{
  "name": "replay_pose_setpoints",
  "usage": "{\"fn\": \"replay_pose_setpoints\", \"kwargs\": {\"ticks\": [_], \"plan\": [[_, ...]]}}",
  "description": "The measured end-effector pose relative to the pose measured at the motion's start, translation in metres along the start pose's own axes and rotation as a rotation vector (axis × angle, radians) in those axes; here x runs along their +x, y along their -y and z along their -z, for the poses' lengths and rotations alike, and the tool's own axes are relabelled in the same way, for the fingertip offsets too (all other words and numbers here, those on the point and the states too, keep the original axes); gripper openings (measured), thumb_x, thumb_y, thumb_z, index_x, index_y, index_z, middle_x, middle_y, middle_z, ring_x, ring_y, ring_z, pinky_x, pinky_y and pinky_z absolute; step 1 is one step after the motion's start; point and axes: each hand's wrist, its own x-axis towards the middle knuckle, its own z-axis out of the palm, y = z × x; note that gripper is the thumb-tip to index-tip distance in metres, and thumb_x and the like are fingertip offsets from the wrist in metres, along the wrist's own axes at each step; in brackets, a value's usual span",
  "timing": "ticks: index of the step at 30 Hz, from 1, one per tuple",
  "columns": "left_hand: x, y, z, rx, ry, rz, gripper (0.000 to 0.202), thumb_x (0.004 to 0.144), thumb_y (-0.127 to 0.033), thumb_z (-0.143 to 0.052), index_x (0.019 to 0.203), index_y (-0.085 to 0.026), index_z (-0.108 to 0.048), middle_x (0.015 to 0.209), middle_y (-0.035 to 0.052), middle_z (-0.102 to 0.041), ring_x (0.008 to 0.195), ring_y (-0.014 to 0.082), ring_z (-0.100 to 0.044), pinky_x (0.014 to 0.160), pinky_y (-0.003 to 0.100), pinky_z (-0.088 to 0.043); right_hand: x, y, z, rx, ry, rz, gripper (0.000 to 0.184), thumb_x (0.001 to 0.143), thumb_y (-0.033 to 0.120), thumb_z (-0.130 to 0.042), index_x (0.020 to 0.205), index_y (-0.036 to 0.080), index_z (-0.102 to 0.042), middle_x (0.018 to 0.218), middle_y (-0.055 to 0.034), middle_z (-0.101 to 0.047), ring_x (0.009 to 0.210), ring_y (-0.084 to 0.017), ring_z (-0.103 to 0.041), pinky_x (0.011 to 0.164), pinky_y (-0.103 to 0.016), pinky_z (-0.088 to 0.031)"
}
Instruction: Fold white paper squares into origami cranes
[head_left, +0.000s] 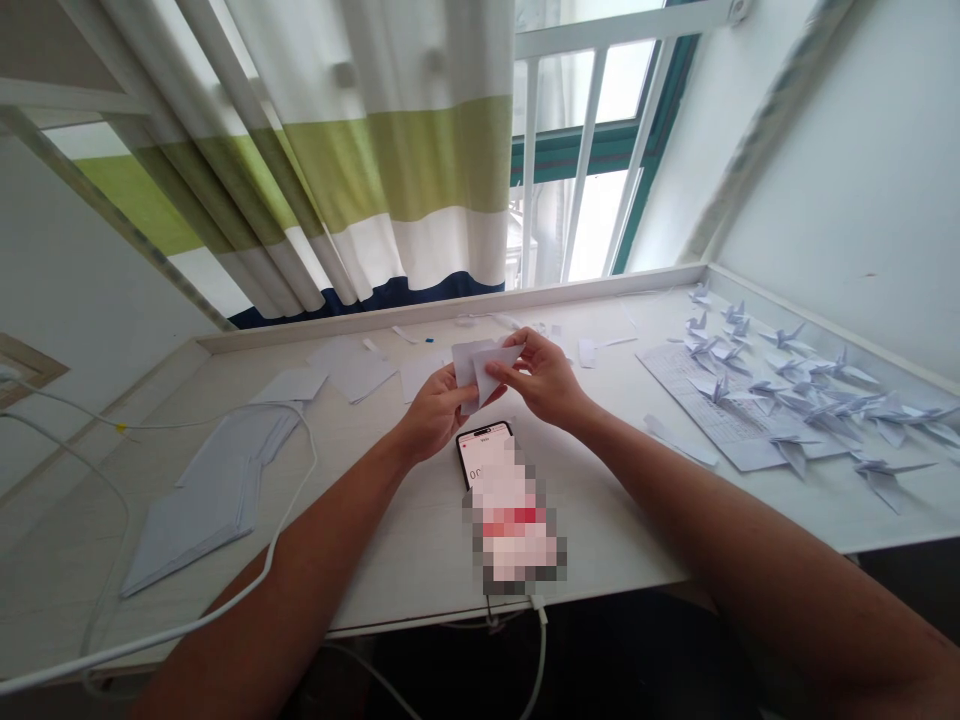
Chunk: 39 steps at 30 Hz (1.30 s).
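A partly folded white paper piece (480, 365) is held above the desk between both hands. My left hand (435, 410) pinches its lower left part. My right hand (544, 378) grips its right edge with fingers curled over the fold. Just below the hands, a phone (487, 450) lies flat on the white desk (375, 520), its screen lit and a cable plugged in at its near end.
Several folded paper cranes (795, 390) lie over a printed sheet (712, 410) at the right. A stack of white paper sheets (210, 490) lies at the left, crossed by a white cable (300, 490). Paper scraps (360, 375) sit near the back edge under a curtained window.
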Motion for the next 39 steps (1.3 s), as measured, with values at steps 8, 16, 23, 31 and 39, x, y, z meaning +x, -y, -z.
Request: {"fn": "replay_pose_setpoints", "kwargs": {"ticks": [8,16,23,31,39], "plan": [[-0.001,-0.003,-0.003,-0.079,-0.037,0.049,0.019,0.078,-0.024,-0.077,0.096,-0.018,-0.076,0.11,0.0084,-0.077,0.118,0.0286,-0.069,0.11,0.052,-0.052,-0.001,0.001,0.001,-0.061,-0.025,0.0,0.033,0.079,0.046,-0.083,0.086,0.024,-0.059,0.089,-0.0014,-0.067,0.087,-0.021,-0.062,0.081,-0.039,-0.055],[-0.001,0.0,-0.004,-0.011,0.021,0.011,0.03,0.076,-0.03,-0.089,0.101,-0.018,-0.077,0.113,0.009,-0.078,0.119,0.0275,-0.069,0.112,0.049,-0.05,-0.001,0.002,0.0,-0.042,-0.046,-0.024,0.044,0.074,0.051,-0.087,0.093,0.025,-0.058,0.09,-0.0015,-0.067,0.084,-0.021,-0.064,0.074,-0.037,-0.056],[0.002,0.004,0.006,-0.042,0.051,-0.018,0.04,0.081,-0.03,-0.086,0.118,-0.019,-0.075,0.121,0.0109,-0.077,0.121,0.0291,-0.07,0.117,0.05,-0.046,0.0,0.0,0.004,0.166,-0.086,-0.095,0.059,0.076,0.049,-0.087,0.118,0.025,-0.053,0.08,0.0034,-0.065,0.072,-0.018,-0.068,0.072,-0.036,-0.059],[0.001,0.002,0.004,-0.07,0.036,-0.004,0.034,0.086,-0.022,-0.08,0.119,-0.015,-0.074,0.124,0.0131,-0.076,0.125,0.0317,-0.068,0.12,0.053,-0.042,0.002,-0.004,0.006,0.206,-0.109,-0.083,0.056,0.075,0.047,-0.088,0.116,0.025,-0.058,0.076,0.0046,-0.067,0.07,-0.017,-0.068,0.072,-0.036,-0.059],[0.0,-0.01,-0.005,-0.184,-0.135,0.08,0.028,0.101,-0.029,-0.061,0.12,-0.011,-0.069,0.127,0.0166,-0.074,0.123,0.0302,-0.07,0.116,0.051,-0.048,0.002,0.006,0.008,0.213,-0.044,-0.056,0.029,0.085,0.048,-0.079,0.091,0.023,-0.067,0.083,0.0001,-0.069,0.081,-0.016,-0.065,0.077,-0.034,-0.057]]}}
